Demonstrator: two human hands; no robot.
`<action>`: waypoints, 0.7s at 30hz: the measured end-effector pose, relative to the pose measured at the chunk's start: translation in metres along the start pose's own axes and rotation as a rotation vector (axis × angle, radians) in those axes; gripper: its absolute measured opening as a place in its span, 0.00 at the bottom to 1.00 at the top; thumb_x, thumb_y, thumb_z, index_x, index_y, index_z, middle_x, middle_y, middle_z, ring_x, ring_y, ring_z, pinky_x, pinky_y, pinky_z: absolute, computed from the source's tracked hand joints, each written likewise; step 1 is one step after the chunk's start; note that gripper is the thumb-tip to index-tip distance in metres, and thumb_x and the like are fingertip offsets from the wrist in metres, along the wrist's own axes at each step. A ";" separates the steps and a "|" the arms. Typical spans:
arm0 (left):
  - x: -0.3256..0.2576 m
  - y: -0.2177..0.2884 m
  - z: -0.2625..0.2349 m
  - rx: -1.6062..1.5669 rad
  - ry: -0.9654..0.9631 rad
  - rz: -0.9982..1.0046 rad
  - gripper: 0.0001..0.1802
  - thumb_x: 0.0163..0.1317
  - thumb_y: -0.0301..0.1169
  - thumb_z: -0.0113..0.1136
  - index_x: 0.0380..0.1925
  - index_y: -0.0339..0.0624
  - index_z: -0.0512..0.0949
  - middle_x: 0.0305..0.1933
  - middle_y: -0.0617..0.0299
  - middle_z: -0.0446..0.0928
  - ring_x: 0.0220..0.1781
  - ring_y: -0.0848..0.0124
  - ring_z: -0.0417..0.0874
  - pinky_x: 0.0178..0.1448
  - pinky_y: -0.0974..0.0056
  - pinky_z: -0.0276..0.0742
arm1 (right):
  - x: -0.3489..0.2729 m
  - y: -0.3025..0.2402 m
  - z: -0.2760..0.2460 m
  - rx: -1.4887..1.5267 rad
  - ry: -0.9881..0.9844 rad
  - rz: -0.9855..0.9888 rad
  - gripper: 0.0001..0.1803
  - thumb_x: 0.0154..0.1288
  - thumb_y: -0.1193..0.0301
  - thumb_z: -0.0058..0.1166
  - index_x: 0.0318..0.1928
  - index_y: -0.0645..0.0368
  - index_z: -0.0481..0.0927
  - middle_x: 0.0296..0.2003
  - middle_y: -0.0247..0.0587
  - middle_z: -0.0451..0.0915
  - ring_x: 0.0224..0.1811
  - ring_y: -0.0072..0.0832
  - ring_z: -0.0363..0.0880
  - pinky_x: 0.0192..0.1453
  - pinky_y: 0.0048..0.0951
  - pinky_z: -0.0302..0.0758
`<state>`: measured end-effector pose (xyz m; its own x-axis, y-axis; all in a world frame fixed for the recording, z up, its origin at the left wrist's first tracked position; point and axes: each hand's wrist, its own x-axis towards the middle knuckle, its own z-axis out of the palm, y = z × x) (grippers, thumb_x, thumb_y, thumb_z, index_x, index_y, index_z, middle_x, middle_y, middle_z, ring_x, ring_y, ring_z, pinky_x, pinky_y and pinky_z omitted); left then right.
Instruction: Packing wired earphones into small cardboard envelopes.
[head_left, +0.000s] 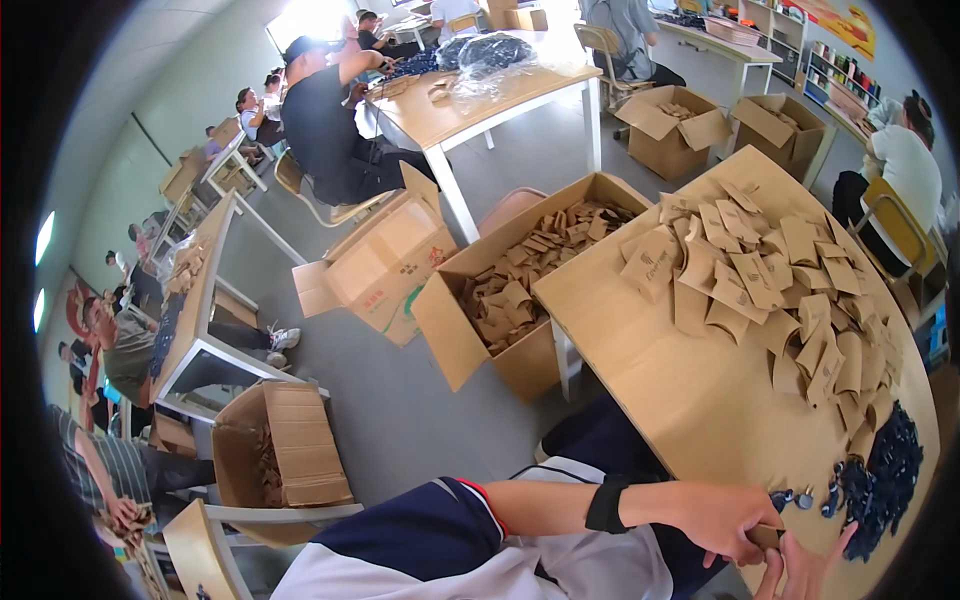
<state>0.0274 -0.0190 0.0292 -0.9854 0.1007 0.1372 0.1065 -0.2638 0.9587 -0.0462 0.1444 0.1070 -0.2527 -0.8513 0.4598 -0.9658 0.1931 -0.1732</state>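
Pale tabletop (600,320) carries a dark-blue bundle (893,465) two o'clock from the left hand (735,522), pinching a small carton (765,536) that hard squeezing could crease, the right hand's (803,566) hold unclear.

Pillow-shaped kraft-cardboard packets (752,282): brown, dark print on some. Flat wooden tabletop (640,370): light tan. Heaped small pieces (892,470): dark navy. Band-shaped wrist strap (605,506): black. Short fabric sleeve (455,520): navy, red edge. Smooth floor (400,430): grey.

Bright overall, with glare washing out the far window (308,24) and fisheye-bent edges.
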 end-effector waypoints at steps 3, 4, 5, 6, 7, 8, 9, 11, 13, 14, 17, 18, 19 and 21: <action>0.005 -0.005 -0.006 0.015 0.019 -0.001 0.06 0.56 0.24 0.60 0.30 0.30 0.77 0.22 0.59 0.76 0.21 0.72 0.80 0.22 0.67 0.83 | 0.008 -0.002 0.000 -0.008 -0.009 -0.018 0.10 0.58 0.78 0.67 0.42 0.63 0.86 0.33 0.45 0.85 0.35 0.39 0.84 0.40 0.34 0.79; 0.007 -0.007 -0.008 0.006 0.001 0.001 0.06 0.55 0.23 0.60 0.30 0.30 0.77 0.22 0.59 0.76 0.21 0.71 0.80 0.22 0.67 0.83 | 0.011 -0.002 0.000 -0.014 -0.019 -0.024 0.11 0.58 0.79 0.66 0.43 0.64 0.86 0.33 0.45 0.84 0.35 0.39 0.84 0.40 0.34 0.79; 0.009 -0.008 -0.011 0.008 0.001 -0.001 0.06 0.55 0.23 0.60 0.30 0.30 0.77 0.22 0.59 0.76 0.21 0.71 0.80 0.22 0.67 0.83 | 0.013 -0.003 0.000 -0.014 -0.017 -0.023 0.11 0.58 0.79 0.66 0.43 0.64 0.86 0.33 0.45 0.84 0.35 0.39 0.84 0.40 0.34 0.79; 0.011 -0.010 -0.012 0.005 -0.016 0.002 0.06 0.54 0.23 0.60 0.30 0.29 0.77 0.22 0.59 0.76 0.20 0.71 0.80 0.22 0.67 0.83 | 0.014 -0.003 0.001 -0.034 -0.024 -0.035 0.10 0.59 0.79 0.65 0.42 0.65 0.85 0.31 0.46 0.84 0.32 0.38 0.84 0.37 0.33 0.79; 0.011 -0.010 -0.014 0.002 -0.037 0.005 0.06 0.54 0.22 0.61 0.30 0.29 0.77 0.22 0.59 0.76 0.20 0.71 0.80 0.22 0.67 0.83 | 0.014 -0.003 0.001 -0.057 -0.030 -0.045 0.09 0.60 0.79 0.65 0.42 0.66 0.85 0.30 0.46 0.84 0.30 0.37 0.84 0.34 0.33 0.80; 0.011 -0.009 -0.015 0.003 -0.041 0.006 0.06 0.54 0.22 0.61 0.30 0.29 0.77 0.22 0.59 0.76 0.20 0.71 0.80 0.22 0.67 0.83 | 0.014 -0.003 0.001 -0.059 -0.027 -0.043 0.09 0.60 0.79 0.65 0.42 0.66 0.85 0.30 0.46 0.84 0.30 0.37 0.84 0.34 0.33 0.80; 0.011 -0.007 -0.017 0.039 -0.060 -0.009 0.06 0.54 0.23 0.60 0.29 0.29 0.77 0.21 0.59 0.76 0.20 0.71 0.80 0.22 0.67 0.83 | 0.013 0.000 0.002 0.060 -0.121 0.071 0.11 0.62 0.76 0.63 0.45 0.66 0.82 0.33 0.45 0.83 0.33 0.37 0.82 0.39 0.36 0.79; 0.009 -0.006 -0.020 0.081 -0.080 -0.013 0.06 0.55 0.24 0.59 0.28 0.28 0.77 0.20 0.58 0.76 0.20 0.70 0.81 0.23 0.67 0.84 | 0.009 0.008 0.001 0.296 -0.306 0.291 0.17 0.67 0.71 0.60 0.52 0.64 0.76 0.40 0.42 0.81 0.41 0.36 0.80 0.49 0.41 0.76; 0.006 -0.006 -0.022 0.188 -0.177 0.001 0.08 0.60 0.26 0.57 0.35 0.29 0.77 0.26 0.56 0.78 0.24 0.70 0.82 0.24 0.66 0.85 | 0.002 0.017 -0.003 0.536 -0.482 0.503 0.22 0.71 0.67 0.57 0.60 0.63 0.70 0.46 0.40 0.78 0.48 0.34 0.77 0.59 0.46 0.74; 0.008 -0.009 -0.018 0.201 -0.189 0.013 0.08 0.60 0.26 0.57 0.35 0.29 0.77 0.26 0.56 0.78 0.24 0.70 0.82 0.24 0.66 0.85 | -0.002 0.021 -0.001 0.526 -0.464 0.500 0.22 0.71 0.67 0.57 0.60 0.63 0.70 0.46 0.40 0.78 0.48 0.34 0.77 0.59 0.46 0.74; 0.013 -0.014 -0.008 -0.357 -0.060 0.059 0.19 0.72 0.41 0.54 0.54 0.39 0.70 0.47 0.59 0.79 0.41 0.72 0.82 0.34 0.71 0.80 | -0.024 0.042 0.012 0.267 0.257 0.136 0.26 0.72 0.56 0.54 0.58 0.66 0.70 0.47 0.54 0.77 0.49 0.43 0.78 0.54 0.42 0.74; 0.019 -0.014 -0.003 -0.350 -0.061 0.069 0.19 0.72 0.41 0.54 0.54 0.39 0.70 0.47 0.59 0.79 0.41 0.72 0.82 0.34 0.71 0.80 | -0.031 0.050 0.017 0.264 0.263 0.126 0.26 0.72 0.56 0.54 0.58 0.66 0.70 0.47 0.54 0.77 0.49 0.43 0.78 0.54 0.42 0.74; 0.032 -0.017 0.006 -0.433 0.023 0.199 0.20 0.73 0.43 0.52 0.53 0.39 0.71 0.48 0.60 0.78 0.42 0.73 0.81 0.40 0.70 0.79 | -0.034 0.049 0.022 0.276 0.221 0.119 0.26 0.73 0.55 0.53 0.58 0.65 0.71 0.48 0.54 0.77 0.48 0.43 0.77 0.53 0.41 0.74; 0.043 -0.011 0.017 -0.577 0.080 0.304 0.24 0.75 0.49 0.48 0.52 0.37 0.70 0.48 0.62 0.77 0.45 0.74 0.78 0.53 0.67 0.74 | -0.021 0.033 0.032 0.136 0.292 -0.032 0.25 0.73 0.57 0.53 0.57 0.65 0.73 0.48 0.53 0.78 0.43 0.42 0.78 0.48 0.39 0.74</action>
<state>-0.0135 0.0046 0.0285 -0.9317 -0.1256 0.3408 0.3159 -0.7435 0.5895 -0.0711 0.1533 0.0638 -0.2474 -0.6761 0.6940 -0.9618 0.0846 -0.2604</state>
